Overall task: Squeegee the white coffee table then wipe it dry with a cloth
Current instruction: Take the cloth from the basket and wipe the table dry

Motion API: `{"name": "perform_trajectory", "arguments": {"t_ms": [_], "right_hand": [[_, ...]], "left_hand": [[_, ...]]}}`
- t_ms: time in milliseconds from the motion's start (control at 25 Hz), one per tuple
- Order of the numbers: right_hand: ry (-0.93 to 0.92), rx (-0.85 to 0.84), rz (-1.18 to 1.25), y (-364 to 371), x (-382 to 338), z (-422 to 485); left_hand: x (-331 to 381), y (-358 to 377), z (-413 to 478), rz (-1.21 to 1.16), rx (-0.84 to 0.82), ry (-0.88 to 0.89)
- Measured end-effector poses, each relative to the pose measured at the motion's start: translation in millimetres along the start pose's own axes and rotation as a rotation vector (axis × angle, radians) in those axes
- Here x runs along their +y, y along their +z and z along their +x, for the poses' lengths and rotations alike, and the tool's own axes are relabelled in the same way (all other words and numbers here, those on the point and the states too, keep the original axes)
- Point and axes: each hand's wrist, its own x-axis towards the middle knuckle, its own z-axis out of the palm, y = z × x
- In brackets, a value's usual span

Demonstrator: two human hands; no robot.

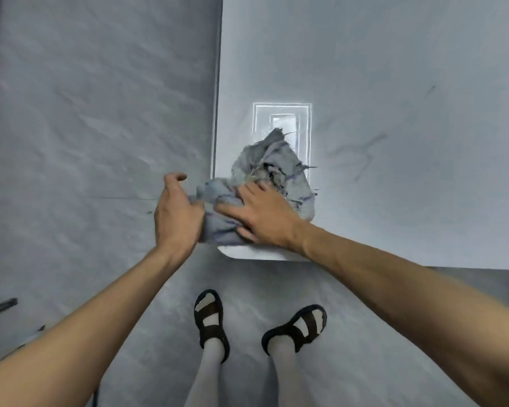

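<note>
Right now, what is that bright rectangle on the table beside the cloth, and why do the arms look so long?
Head view: the bright rectangle is glare, probably a lamp or window mirrored in the glossy table, its lower part hidden by the cloth. Head view again: the wide-angle lens stretches the forearms toward the lower corners, and the edges of things look slightly soft.

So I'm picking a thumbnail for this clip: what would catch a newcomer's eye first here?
First comes the crumpled grey-blue cloth bunched at the near left corner of the white coffee table, with the right hand pressed flat on it and the left hand holding its end off the edge. Next come the bright rectangular reflection on the tabletop just beyond the cloth, and the dark sandals on the grey floor below.
</note>
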Motion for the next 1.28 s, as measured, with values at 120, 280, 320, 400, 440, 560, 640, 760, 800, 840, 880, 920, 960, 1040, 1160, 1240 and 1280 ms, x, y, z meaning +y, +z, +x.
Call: {"name": "perform_trajectory", "arguments": {"t_ms": [120,280,320,400,440,560,640,760,800,840,880,920,960,1040,1160,1240,1280], "right_hand": [[-0.436,-0.125,-0.029,-9,34,-41],[0.352,-0.027,-0.115,-29,101,-107],[0.701,0.051,-0.124,-32,103,-121],[1.308,0.182,-0.122,-30,87,-130],[1.488,0.204,-0.1,-27,73,-125],[1.394,0.228,-0.04,-17,19,-106],[0.934,0.11,-0.066,-8,-21,-110],[0.383,-0.124,-0.088,-19,-7,-137],[0.393,-0.166,-0.111,-23,2,-145],[0.498,-0.162,-0.126,-26,7,-150],[0.678,-0.101,-0.127,-28,7,-150],[0.887,-0.013,-0.122,-27,2,-146],[1.095,0.073,-0.115,-24,-7,-135],[1.39,0.15,-0.034,-18,-37,-98],[1.405,0.153,0.17,-8,-93,-33],[1.315,0.144,0.256,-2,-135,11],[1.276,0.147,0.357,1,-151,32]], "left_hand": [[-2,-3,-4,0.066,-0.159,0.047],[1,10,-26,0.201,-0.413,0.266],[3,14,-29,0.231,-0.474,0.27],[12,24,-34,0.27,-0.567,0.238],[17,28,-34,0.284,-0.585,0.218],[25,30,-33,0.271,-0.559,0.202],[20,22,-31,0.203,-0.509,0.19],[-8,-1,-29,0.112,-0.448,0.113],[-22,-9,-30,0.105,-0.451,0.09],[-38,-16,-31,0.105,-0.464,0.066],[-55,-23,-33,0.108,-0.482,0.035],[-69,-27,-35,0.106,-0.505,-0.008],[-82,-31,-38,0.088,-0.529,-0.06],[-104,-36,-46,0.0,-0.606,-0.139],[-119,-43,-55,-0.188,-0.73,-0.168],[-124,-50,-59,-0.395,-0.807,-0.23],[-127,-54,-59,-0.49,-0.825,-0.261]]}}
